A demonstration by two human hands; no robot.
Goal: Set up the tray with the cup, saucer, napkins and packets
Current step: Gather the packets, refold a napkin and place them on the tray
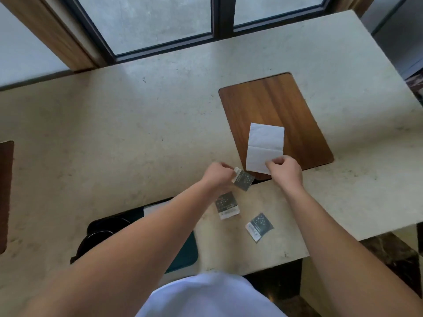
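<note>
- While the wooden tray (270,106) holds only a white napkin (264,147) at its near edge, the setup looks to be in its early part
- Right hand (285,169) pinches the napkin's near corner, fingers curled onto the paper
- Left hand (217,173) pinches one dark packet (243,180) just off the tray's near corner, above the counter
- Two more packets (227,205) lie loose on the counter nearer the person, well short of the tray
- A dark round shape that may be the cup or saucer (103,234) sits on a dark mat under the left forearm; mostly hidden, so I cannot tell which
- Still to do, as I judge: packets, cup and saucer onto the tray
- Pale stone countertop (137,124) runs along a dark-framed window (160,24) with wood trim
</note>
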